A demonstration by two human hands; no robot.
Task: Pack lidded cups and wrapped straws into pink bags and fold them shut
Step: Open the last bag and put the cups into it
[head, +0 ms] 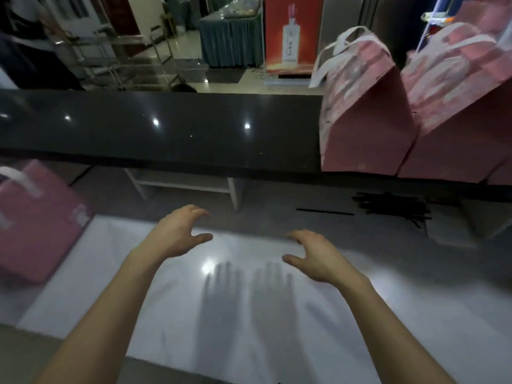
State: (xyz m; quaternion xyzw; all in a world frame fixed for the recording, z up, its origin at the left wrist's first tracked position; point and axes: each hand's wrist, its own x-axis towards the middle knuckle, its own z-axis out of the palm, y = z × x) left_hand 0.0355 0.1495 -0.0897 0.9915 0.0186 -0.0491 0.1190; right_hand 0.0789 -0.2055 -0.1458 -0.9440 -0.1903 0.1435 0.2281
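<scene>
Both hands hover empty with fingers loosely spread: left hand [180, 234], right hand [315, 253]. The straws [393, 207] lie ahead to the right, long axes crosswise, nearer the right hand; the pink bag [41, 220] sits far left.

pink bags, upper right: two tall pink paper bags [365, 115] [454, 106] with white handles, standing side by side, tops folded.
pink bag, left edge: flat-lying pink paper bag [36, 220], white handle.
straws, right of centre: dark heap of thin wrapped straws [393, 207]; one apart to its left.
</scene>
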